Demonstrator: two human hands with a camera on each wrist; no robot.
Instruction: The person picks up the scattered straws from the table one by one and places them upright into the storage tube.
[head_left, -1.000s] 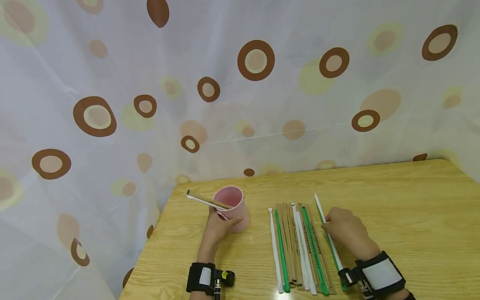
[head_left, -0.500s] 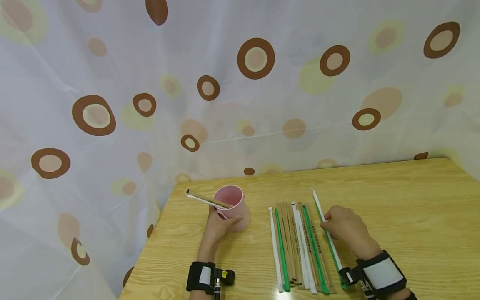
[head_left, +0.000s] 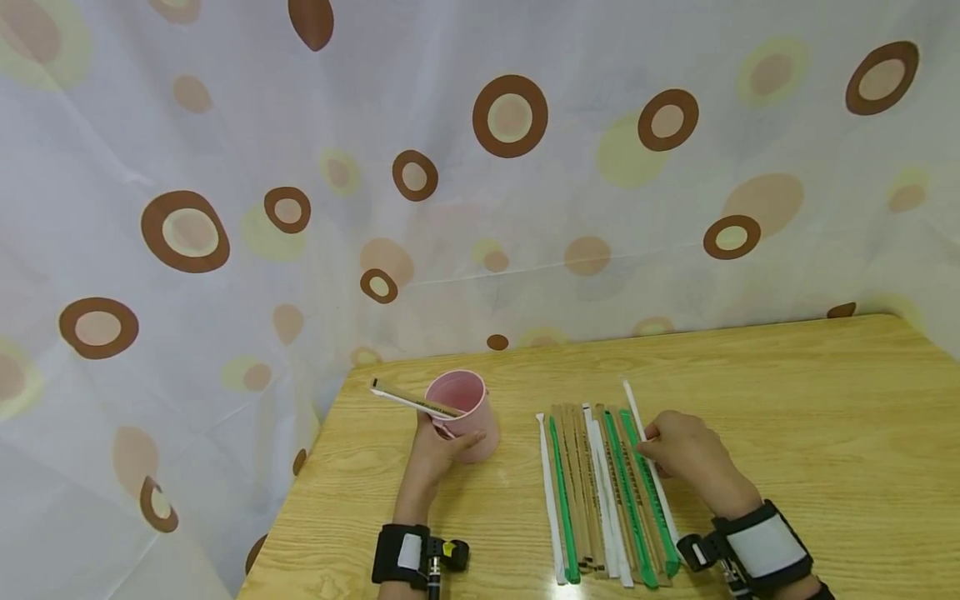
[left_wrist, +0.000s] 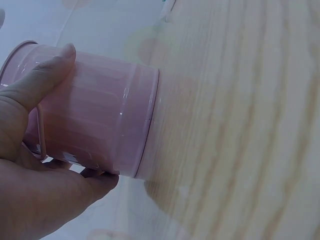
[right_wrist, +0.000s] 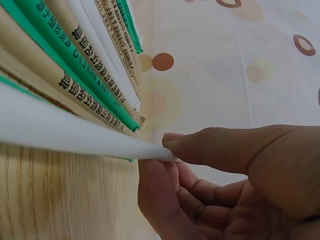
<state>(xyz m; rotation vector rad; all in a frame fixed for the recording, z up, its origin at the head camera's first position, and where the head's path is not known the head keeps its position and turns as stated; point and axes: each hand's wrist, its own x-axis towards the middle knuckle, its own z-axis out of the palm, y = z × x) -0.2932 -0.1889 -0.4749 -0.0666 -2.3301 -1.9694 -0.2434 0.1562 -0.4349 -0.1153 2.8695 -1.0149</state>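
From the head camera, the left hand [head_left: 435,454] was wrapped around a pink cup [head_left: 467,410] standing upright near the left end of the wooden desk [head_left: 787,400], thumb on one side and fingers on the other. A paper-wrapped straw [head_left: 415,400] stuck out of the cup's mouth, leaning to the left. The right hand [head_left: 686,454] lay well apart from the cup, at the right edge of a row of wrapped straws [head_left: 600,492] lying side by side on the desk, and it pinched a white-and-green wrapped straw [head_left: 645,467] that lay against that row.

The left wrist camera showed what the head view could not: the thumb [left_wrist: 42,80] pressed flat on the cup's ribbed pink wall [left_wrist: 100,125], and the cup's base sat on the desk. The straw in the cup was out of that frame.

The right wrist camera showed the pinch close up: the thumb [right_wrist: 210,147] lay over the white paper wrapper [right_wrist: 65,132], with curled fingers under it. Black printed lettering ran along the brown and green wrappers [right_wrist: 85,75], too small to read in the head view.

The row's near ends were cut off by the frame's lower edge in the head view. A spotted curtain [head_left: 510,117] hung behind the desk.
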